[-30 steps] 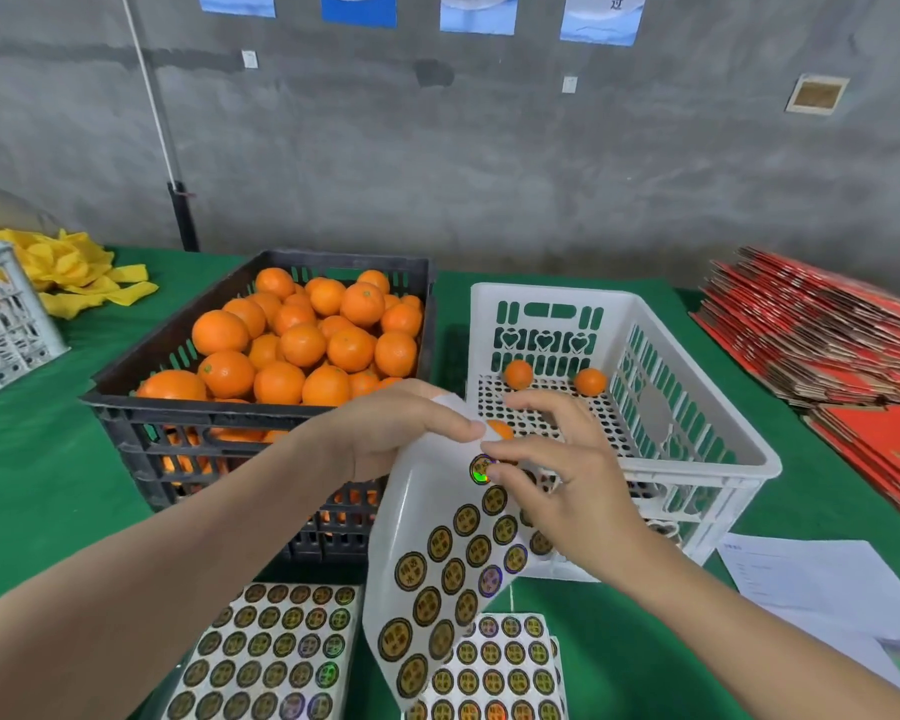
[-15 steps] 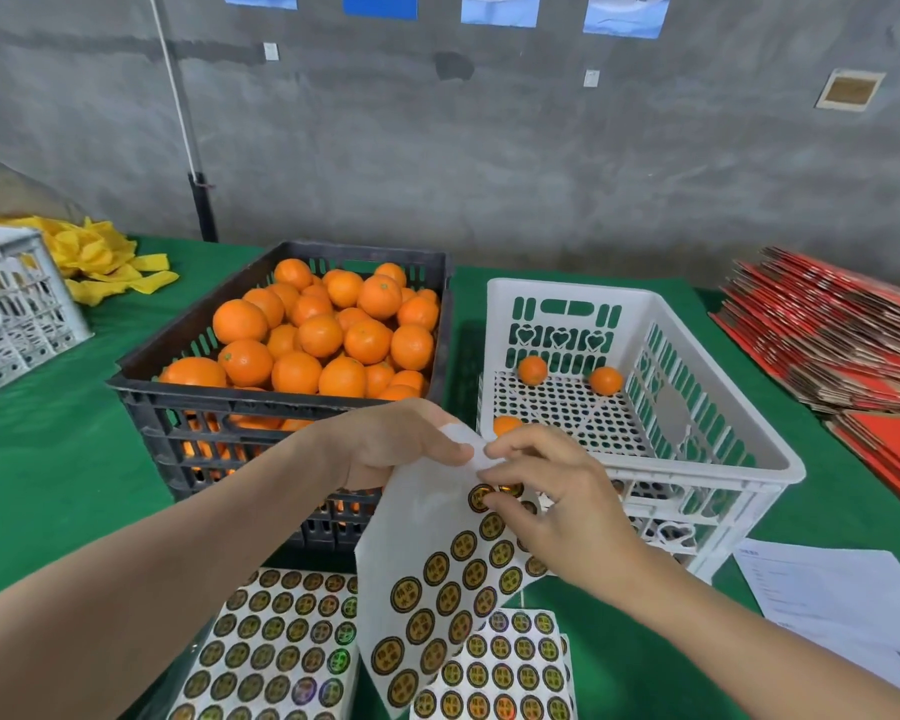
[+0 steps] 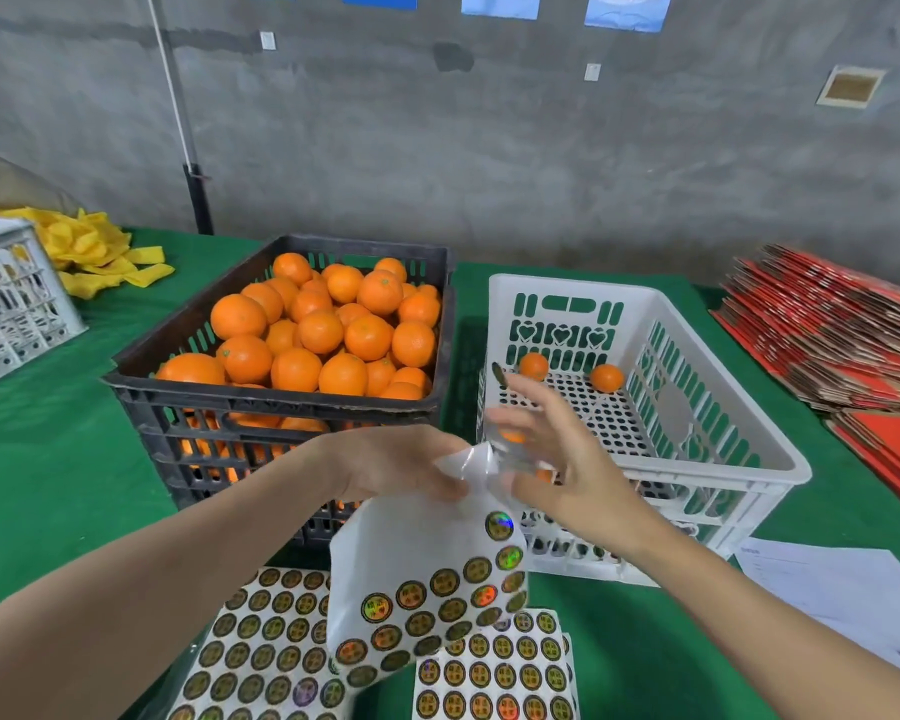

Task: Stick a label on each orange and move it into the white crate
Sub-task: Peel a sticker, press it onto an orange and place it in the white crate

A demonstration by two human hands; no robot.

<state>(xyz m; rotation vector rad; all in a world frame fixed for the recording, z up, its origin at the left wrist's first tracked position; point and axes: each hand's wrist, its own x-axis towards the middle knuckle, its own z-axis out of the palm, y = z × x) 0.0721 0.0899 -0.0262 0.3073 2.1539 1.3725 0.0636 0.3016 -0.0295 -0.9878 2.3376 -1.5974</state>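
A black crate [image 3: 276,402] heaped with oranges [image 3: 323,330] stands on the green table, left of the white crate [image 3: 697,459]. The white crate holds three oranges: two at its far wall [image 3: 533,366] [image 3: 606,377] and one partly hidden behind my right hand. My left hand [image 3: 391,465] pinches the top corner of a hanging label sheet [image 3: 417,563] in front of the black crate. My right hand [image 3: 567,459] is raised at the white crate's near left corner, fingers spread, with one round dark label [image 3: 499,375] at the tip of a finger.
Two more label sheets [image 3: 261,646] [image 3: 494,667] lie flat at the near table edge. A stack of red cardboard [image 3: 827,330] fills the right side, with a white paper [image 3: 827,589] in front of it. Another white crate [image 3: 6,304] and yellow cloth [image 3: 89,252] sit far left.
My right hand has come off the sheet and risen up and right with a peeled label on a fingertip. The sheet now hangs from my left hand alone.
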